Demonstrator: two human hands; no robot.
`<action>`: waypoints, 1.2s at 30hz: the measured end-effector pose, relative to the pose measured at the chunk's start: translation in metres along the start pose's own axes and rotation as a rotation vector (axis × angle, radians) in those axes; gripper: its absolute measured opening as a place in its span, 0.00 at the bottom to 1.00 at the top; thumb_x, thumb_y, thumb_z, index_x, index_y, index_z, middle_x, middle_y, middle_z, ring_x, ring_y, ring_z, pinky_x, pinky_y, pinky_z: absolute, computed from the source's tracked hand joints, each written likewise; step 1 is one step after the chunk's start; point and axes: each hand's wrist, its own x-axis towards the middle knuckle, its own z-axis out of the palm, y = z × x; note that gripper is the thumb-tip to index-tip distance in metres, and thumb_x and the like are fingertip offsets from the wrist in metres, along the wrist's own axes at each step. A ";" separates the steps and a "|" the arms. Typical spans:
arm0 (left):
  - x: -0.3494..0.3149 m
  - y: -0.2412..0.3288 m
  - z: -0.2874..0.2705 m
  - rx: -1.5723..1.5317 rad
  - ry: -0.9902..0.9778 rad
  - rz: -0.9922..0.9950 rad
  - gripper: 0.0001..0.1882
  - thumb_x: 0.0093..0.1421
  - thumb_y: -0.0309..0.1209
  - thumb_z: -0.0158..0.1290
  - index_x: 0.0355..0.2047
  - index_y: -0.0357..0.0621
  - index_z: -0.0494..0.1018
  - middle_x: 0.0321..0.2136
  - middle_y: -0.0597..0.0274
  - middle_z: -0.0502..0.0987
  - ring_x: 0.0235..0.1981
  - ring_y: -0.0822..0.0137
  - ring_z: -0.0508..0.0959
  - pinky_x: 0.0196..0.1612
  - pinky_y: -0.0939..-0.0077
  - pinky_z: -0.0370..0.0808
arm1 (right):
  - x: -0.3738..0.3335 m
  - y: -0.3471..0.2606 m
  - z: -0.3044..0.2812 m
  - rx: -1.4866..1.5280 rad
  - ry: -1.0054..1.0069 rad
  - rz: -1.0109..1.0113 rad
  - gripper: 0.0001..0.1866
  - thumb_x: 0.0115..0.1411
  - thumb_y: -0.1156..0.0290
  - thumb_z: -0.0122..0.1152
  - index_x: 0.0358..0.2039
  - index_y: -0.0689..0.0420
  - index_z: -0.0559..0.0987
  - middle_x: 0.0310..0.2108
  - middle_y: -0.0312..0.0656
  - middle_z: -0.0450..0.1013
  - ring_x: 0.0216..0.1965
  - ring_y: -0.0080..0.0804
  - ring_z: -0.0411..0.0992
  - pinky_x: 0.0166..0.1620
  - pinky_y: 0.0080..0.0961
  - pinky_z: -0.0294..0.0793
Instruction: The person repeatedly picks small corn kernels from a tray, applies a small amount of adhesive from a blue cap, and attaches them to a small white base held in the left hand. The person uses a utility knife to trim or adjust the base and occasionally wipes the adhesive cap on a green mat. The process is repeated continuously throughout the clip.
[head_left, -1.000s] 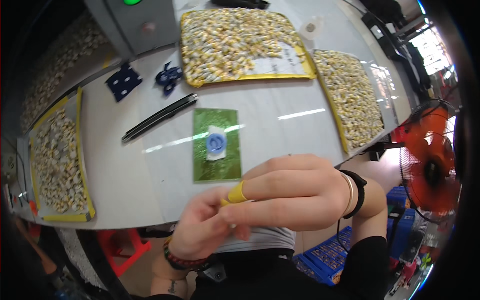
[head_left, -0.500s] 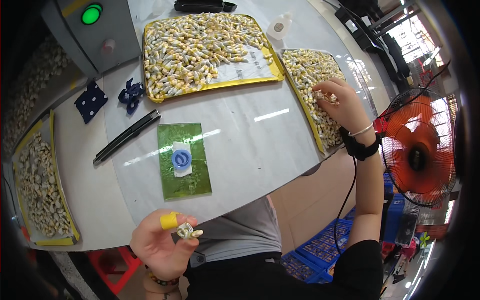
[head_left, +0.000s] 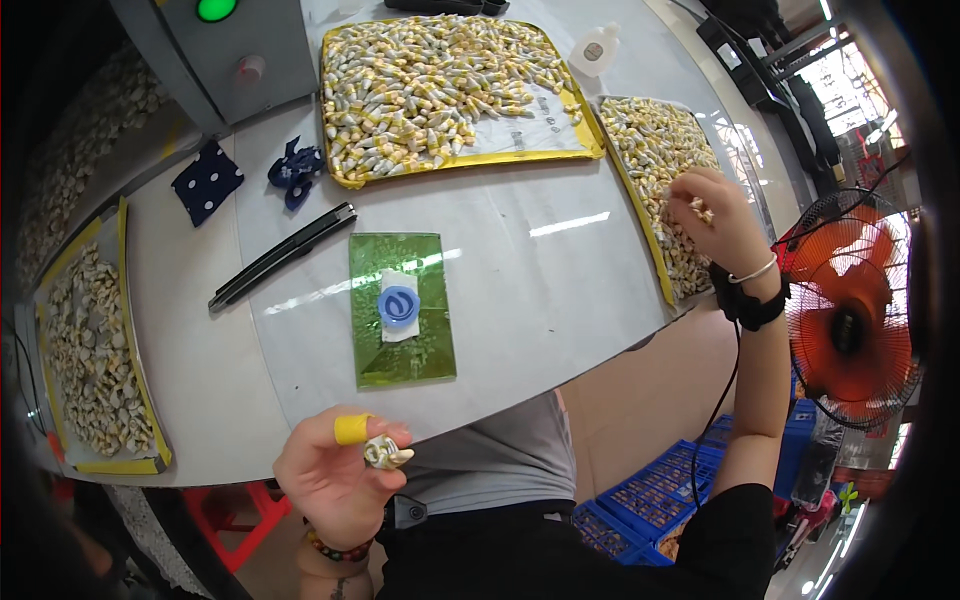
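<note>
My left hand (head_left: 340, 470), with yellow tape round a finger, pinches a small whitish-yellow clustered piece (head_left: 384, 453) between thumb and fingertips, near the table's front edge. Its exact kind cannot be made out. My right hand (head_left: 712, 222), with a white bangle and a black wristband, is curled over the right-hand tray (head_left: 650, 252). Small tapered white-and-yellow pieces show at its fingers; how many it grips is hidden. That tray is filled with similar pieces (head_left: 655, 140). Between my hands lies a green glass-like plate (head_left: 432, 345) bearing a blue ring-shaped piece (head_left: 399, 307) on white paper.
A larger yellow-edged tray (head_left: 480, 160) of tapered pieces stands at the back; another tray (head_left: 150, 466) is at far left. A long black tool (head_left: 283, 257), dotted dark cloth (head_left: 208, 183), white bottle (head_left: 594, 50) and grey machine (head_left: 250, 100) are around. An orange fan (head_left: 848, 320) stands right.
The whole view has shifted, so the table things appear farther right and slightly higher. My right hand stays at the right tray, and my left hand still holds its small piece.
</note>
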 end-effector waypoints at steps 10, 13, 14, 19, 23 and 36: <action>0.004 -0.004 -0.001 0.007 -0.037 0.030 0.21 0.52 0.29 0.67 0.40 0.32 0.71 0.34 0.52 0.78 0.34 0.66 0.80 0.38 0.74 0.78 | 0.007 -0.057 -0.008 0.061 0.157 -0.052 0.11 0.61 0.75 0.46 0.22 0.65 0.66 0.17 0.48 0.61 0.19 0.44 0.63 0.26 0.33 0.62; 0.003 -0.003 -0.002 -0.005 -0.029 0.022 0.20 0.51 0.28 0.67 0.40 0.32 0.71 0.34 0.52 0.78 0.34 0.66 0.80 0.38 0.74 0.78 | 0.014 -0.083 -0.008 0.070 0.165 -0.221 0.14 0.61 0.75 0.51 0.18 0.62 0.69 0.15 0.45 0.62 0.16 0.42 0.64 0.23 0.33 0.62; 0.003 -0.003 -0.001 -0.012 -0.028 0.020 0.20 0.51 0.27 0.67 0.41 0.32 0.71 0.34 0.52 0.78 0.34 0.66 0.80 0.38 0.74 0.79 | 0.017 -0.089 -0.005 0.075 0.147 -0.245 0.13 0.61 0.75 0.54 0.19 0.62 0.70 0.15 0.45 0.63 0.17 0.41 0.64 0.23 0.33 0.63; 0.005 -0.003 -0.005 -0.038 -0.074 0.030 0.20 0.51 0.25 0.67 0.41 0.33 0.71 0.34 0.51 0.78 0.35 0.65 0.80 0.40 0.72 0.79 | 0.037 -0.112 0.022 0.118 0.072 -0.425 0.12 0.57 0.68 0.65 0.21 0.59 0.75 0.18 0.41 0.68 0.21 0.39 0.69 0.25 0.32 0.68; 0.006 -0.003 -0.007 -0.053 -0.089 0.040 0.19 0.50 0.23 0.67 0.41 0.32 0.72 0.35 0.50 0.79 0.36 0.64 0.80 0.42 0.70 0.79 | 0.047 -0.142 0.044 0.244 0.021 -0.545 0.10 0.53 0.67 0.67 0.24 0.59 0.76 0.20 0.40 0.70 0.24 0.39 0.71 0.28 0.32 0.71; 0.008 0.004 -0.001 0.013 -0.052 -0.042 0.23 0.51 0.38 0.68 0.38 0.37 0.71 0.30 0.54 0.79 0.32 0.66 0.79 0.39 0.70 0.78 | 0.066 -0.172 0.056 0.529 -0.152 -0.557 0.05 0.52 0.77 0.61 0.31 0.59 0.78 0.20 0.42 0.72 0.22 0.41 0.73 0.28 0.34 0.72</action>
